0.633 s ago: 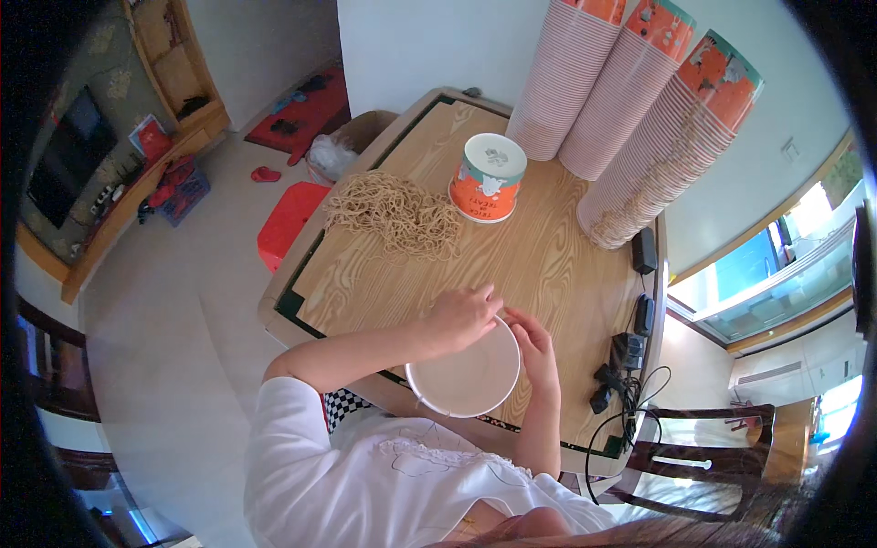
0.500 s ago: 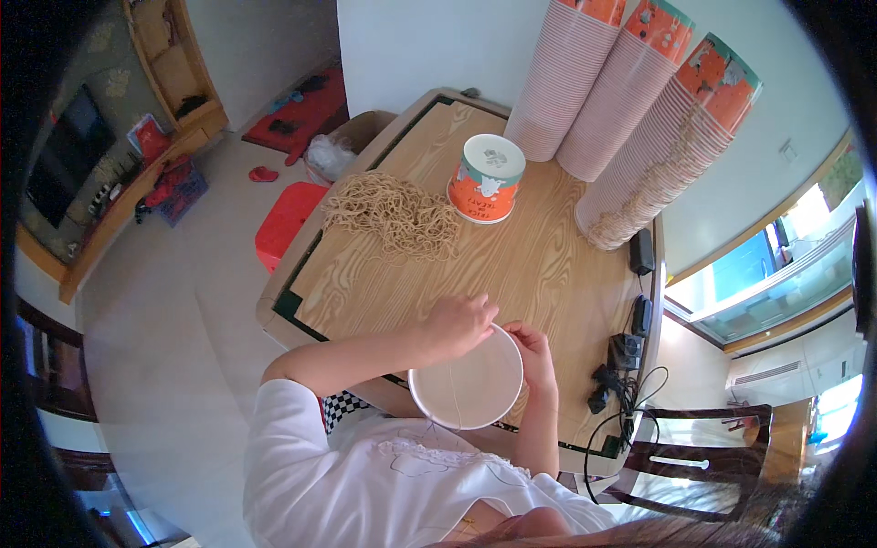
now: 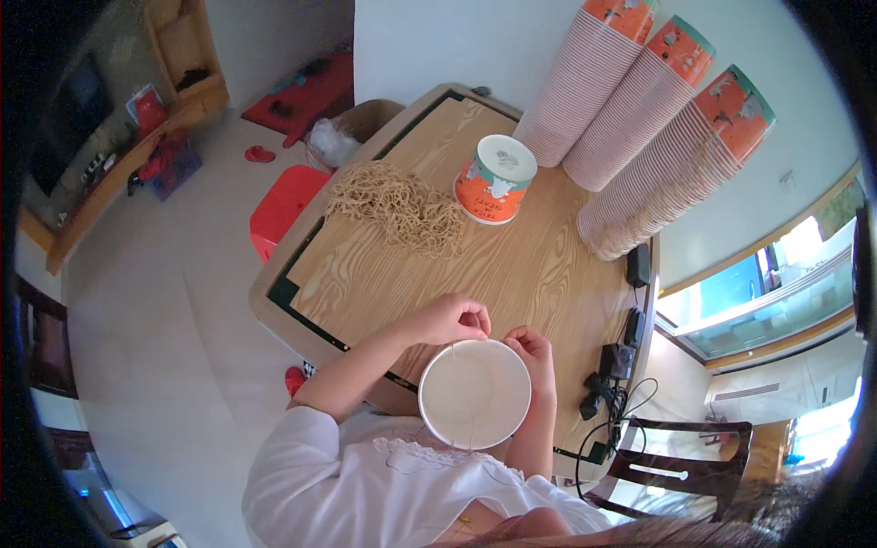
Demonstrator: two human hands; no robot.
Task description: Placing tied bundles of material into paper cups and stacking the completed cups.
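Note:
A white-lined paper bucket [image 3: 475, 395] is tilted with its open mouth up, close against my white shirt. My left hand [image 3: 455, 320] is closed in a pinch at the bucket's far rim, on a thin cord [image 3: 471, 422] that runs across the mouth. On the right side of the rim, my right hand [image 3: 533, 356] is closed, with thumb and fingertips at the edge. Farther off stands an orange and green bucket [image 3: 493, 187], upside down. To its left lies a tangled heap of tan cord [image 3: 395, 208].
Tall stacks of nested paper buckets [image 3: 585, 87] stand at the table's back right, cords draped on the nearest stack. Black adapters and cables [image 3: 617, 363] line the right edge of the wooden table [image 3: 384, 297]. A red stool [image 3: 285, 208] stands left; a dark chair [image 3: 681, 461] stands right.
The view has shifted slightly. My left hand has drawn back a little from over the bucket's mouth to its far rim, fingers curled tighter. The right hand stays at the rim.

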